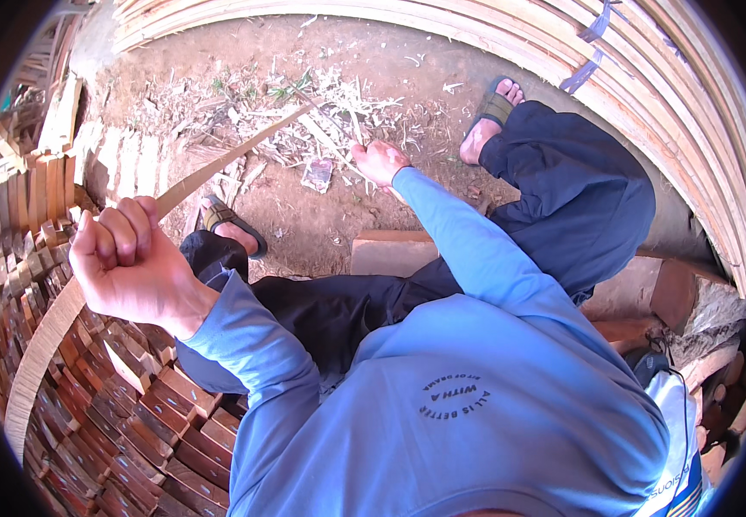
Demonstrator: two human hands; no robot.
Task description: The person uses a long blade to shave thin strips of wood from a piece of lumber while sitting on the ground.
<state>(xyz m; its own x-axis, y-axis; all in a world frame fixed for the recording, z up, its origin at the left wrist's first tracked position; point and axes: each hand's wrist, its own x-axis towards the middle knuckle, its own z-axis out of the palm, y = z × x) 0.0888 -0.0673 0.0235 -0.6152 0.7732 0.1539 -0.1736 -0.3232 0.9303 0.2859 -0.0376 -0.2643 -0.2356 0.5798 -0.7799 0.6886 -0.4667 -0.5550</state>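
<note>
**Blue shirt (476, 431) up close, long strip (235, 157) held tight**

The left hand (136, 271) is curled in a fist around the flat, tan strip. One end bends down past the hand, over stacked wood pieces (144, 431); the other points out above wood bits (360, 103) on the dirt (299, 228). The right hand (381, 163) is near there, fingers bent; I can't tell what it holds.

Item, left hand (136, 269): raised, fingers folded into a fist, wrist (196, 312) bare; left arm (256, 336) bent. Item, right hand (380, 164): out in front, fingers curled, partly hidden; right arm (476, 233) extended. Both hands bare, well apart.
</note>
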